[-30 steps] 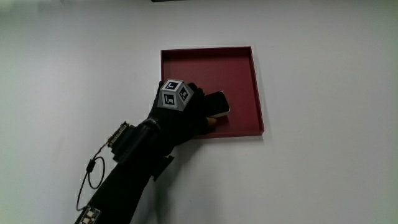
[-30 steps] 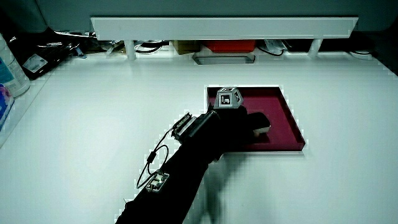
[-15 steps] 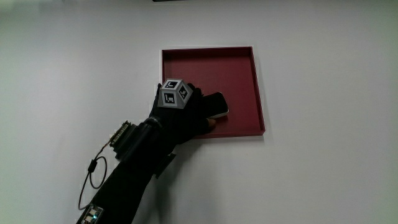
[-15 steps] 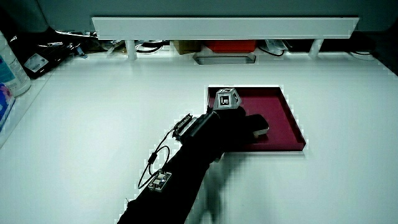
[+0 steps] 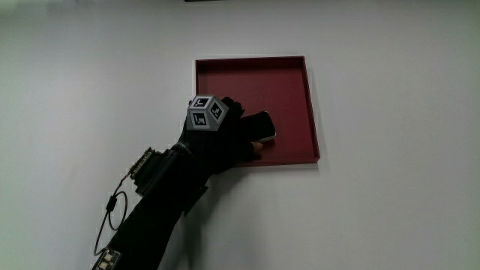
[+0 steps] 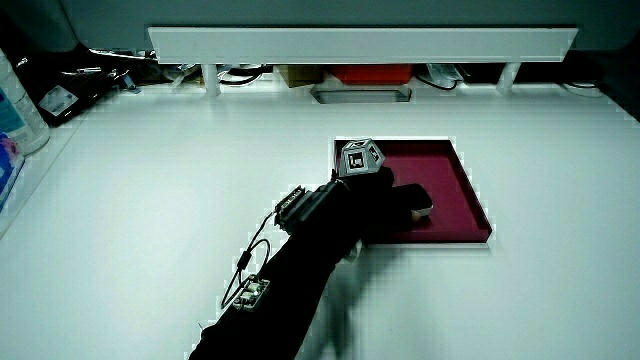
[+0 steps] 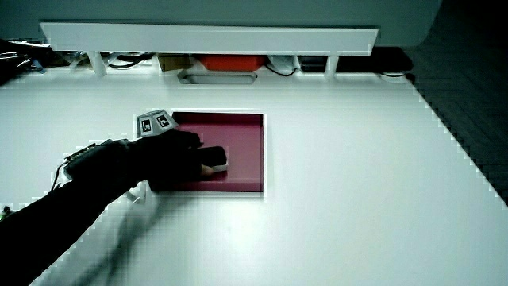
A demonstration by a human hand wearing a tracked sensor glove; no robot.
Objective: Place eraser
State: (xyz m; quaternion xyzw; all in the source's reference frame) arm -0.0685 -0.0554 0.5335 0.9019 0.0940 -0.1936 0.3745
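Note:
A shallow dark red tray [image 5: 281,79] lies on the white table, also seen in both side views [image 6: 458,185] [image 7: 242,135]. The hand [image 5: 225,139] in its black glove, with a patterned cube [image 5: 208,112] on its back, reaches over the tray's corner nearest the person. Its fingers curl around a dark eraser [image 5: 264,125] with a pale edge, low over the tray floor. The eraser pokes out past the fingers in both side views [image 6: 420,200] [image 7: 216,159]. Whether it rests on the tray floor I cannot tell.
A low white partition [image 6: 360,42] runs along the table edge farthest from the person, with a grey tray [image 6: 360,95] and an orange box [image 6: 370,73] under it. A bottle [image 6: 20,110] stands at the table's edge.
The cube on the hand's back has tipped slightly as the wrist turned. The eraser and the tray stay where they were.

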